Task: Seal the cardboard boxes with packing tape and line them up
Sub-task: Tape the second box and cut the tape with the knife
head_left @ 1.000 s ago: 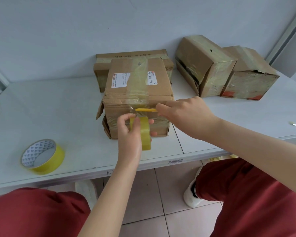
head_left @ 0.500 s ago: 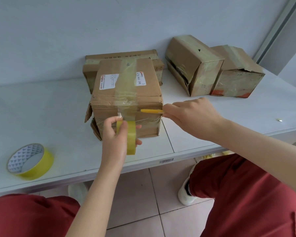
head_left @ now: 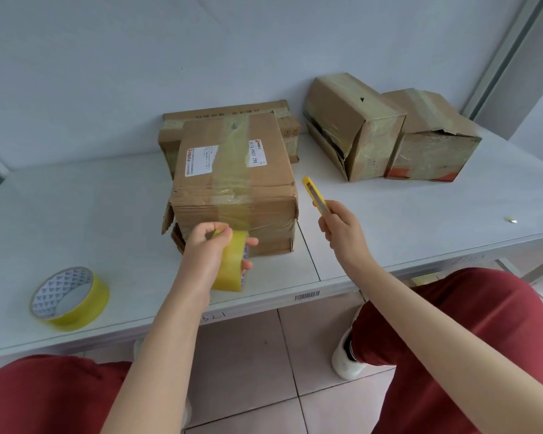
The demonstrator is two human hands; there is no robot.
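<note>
A cardboard box [head_left: 232, 170] with white labels stands near the table's front edge, a strip of yellowish tape running over its top and down its front face. My left hand [head_left: 206, 255] grips a yellow tape roll [head_left: 231, 267] just in front of the box's lower front. My right hand [head_left: 342, 230] holds a yellow utility knife [head_left: 315, 195] to the right of the box, tip pointing up and away, clear of the cardboard. A flatter box [head_left: 226, 115] lies behind the first one.
A second yellow tape roll [head_left: 69, 297] lies flat at the table's front left. Two taped boxes [head_left: 351, 120] [head_left: 433, 136] stand side by side at the back right by the wall. A small white scrap [head_left: 511, 219] lies far right. My red-trousered knees are below the white table [head_left: 76, 198].
My right hand has pulled the knife away from the box's front to the right and turned it upward. My left hand has drawn the tape roll slightly down and off the box.
</note>
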